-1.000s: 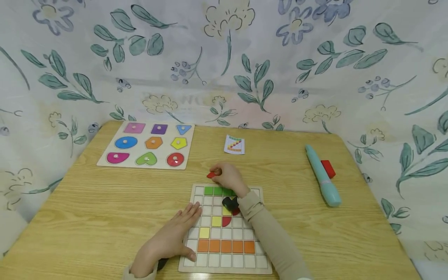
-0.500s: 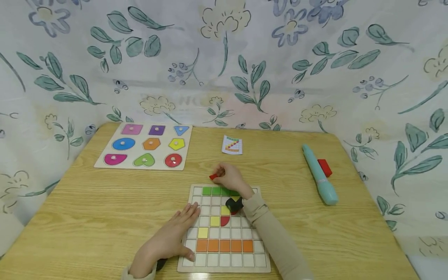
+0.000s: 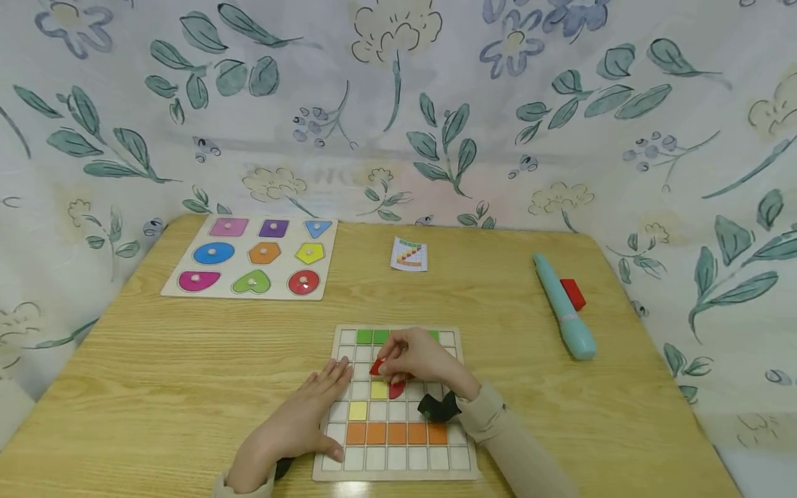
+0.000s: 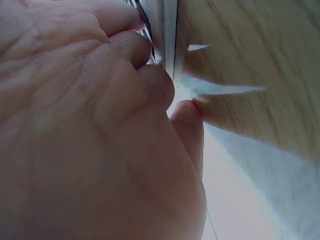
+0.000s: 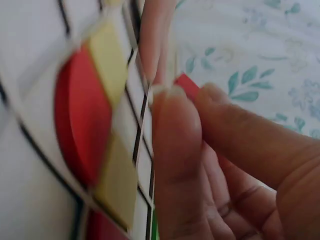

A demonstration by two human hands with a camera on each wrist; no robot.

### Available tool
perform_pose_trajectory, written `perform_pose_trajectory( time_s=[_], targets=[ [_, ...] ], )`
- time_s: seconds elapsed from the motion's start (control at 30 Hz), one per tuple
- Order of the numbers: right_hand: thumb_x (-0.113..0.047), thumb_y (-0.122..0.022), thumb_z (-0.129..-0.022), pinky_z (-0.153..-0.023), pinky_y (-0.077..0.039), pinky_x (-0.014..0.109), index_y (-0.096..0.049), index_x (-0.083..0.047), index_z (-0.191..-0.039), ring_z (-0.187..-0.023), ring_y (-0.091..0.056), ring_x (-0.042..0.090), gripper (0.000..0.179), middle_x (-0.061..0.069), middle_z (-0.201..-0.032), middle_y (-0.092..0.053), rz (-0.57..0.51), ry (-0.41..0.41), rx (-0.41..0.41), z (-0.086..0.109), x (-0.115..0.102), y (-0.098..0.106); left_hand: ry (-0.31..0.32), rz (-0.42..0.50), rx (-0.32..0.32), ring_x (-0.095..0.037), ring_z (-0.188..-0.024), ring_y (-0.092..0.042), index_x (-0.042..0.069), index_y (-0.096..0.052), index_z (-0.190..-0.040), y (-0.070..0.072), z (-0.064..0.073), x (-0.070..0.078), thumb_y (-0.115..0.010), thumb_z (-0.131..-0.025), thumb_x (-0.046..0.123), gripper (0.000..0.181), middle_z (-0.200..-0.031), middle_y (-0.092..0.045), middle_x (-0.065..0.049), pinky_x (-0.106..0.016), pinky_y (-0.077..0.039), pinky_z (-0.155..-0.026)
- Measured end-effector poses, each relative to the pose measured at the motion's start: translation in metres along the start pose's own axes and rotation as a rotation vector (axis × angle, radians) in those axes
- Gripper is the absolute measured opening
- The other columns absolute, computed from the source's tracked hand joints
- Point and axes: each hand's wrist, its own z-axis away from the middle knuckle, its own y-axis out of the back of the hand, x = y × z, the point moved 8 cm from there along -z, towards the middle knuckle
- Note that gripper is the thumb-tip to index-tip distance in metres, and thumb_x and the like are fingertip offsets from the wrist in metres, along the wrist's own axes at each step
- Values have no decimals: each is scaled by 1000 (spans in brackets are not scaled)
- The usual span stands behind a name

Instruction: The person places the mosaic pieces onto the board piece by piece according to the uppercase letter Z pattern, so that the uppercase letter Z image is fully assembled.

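Note:
A square-grid board point(image 3: 378, 458) lies on the wooden table, with green squares point(image 3: 364, 337) along its far row, orange squares point(image 3: 396, 434) near the front and yellow squares point(image 3: 358, 411) stepping diagonally. Beside one yellow square sits a red quarter-circle piece point(image 3: 396, 391). My right hand point(image 3: 422, 358) pinches a small red piece point(image 3: 376, 367) between thumb and fingers, over the board's upper middle. That pinched piece point(image 5: 187, 86) is mostly covered by fingertips in the right wrist view. Spread across the board's left edge, my left hand point(image 3: 292, 429) rests with straight fingers.
At the back left lies a puzzle board point(image 3: 241, 253) with several knobbed coloured shapes. A small pattern card point(image 3: 409, 254) is behind the grid board. To the right, a long teal object point(image 3: 565, 308) lies against a red block point(image 3: 573, 294). Floral cloth hangs behind the table.
My right hand has moved from beyond the board's far edge back toward me, bringing the red piece over the grid. My left hand keeps its place on the board.

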Motion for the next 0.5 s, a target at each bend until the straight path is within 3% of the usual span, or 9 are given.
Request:
perform_pose_trajectory(
  time_s=[0.17,0.5],
  targets=[
    [-9,-72,-85,-52,-57,25,-68,-4,-81,-52,-63,11,7,5,-68,-67,54,-87,-75,18,9,-18,2,-2,5,-39,-150,-11,1,-25,-152,2,0,0,-87,-54,41,122,-162,-16,-17,-60,-14,-119],
    [-17,-75,-84,-40,-44,17,-63,-12,-72,-40,-50,4,17,-6,-53,-56,326,8,52,21,0,-31,-13,-21,13,-39,-149,-11,1,-25,-152,6,-2,-1,-87,-55,41,122,-162,-16,-17,-60,-15,-119]
  ],
)
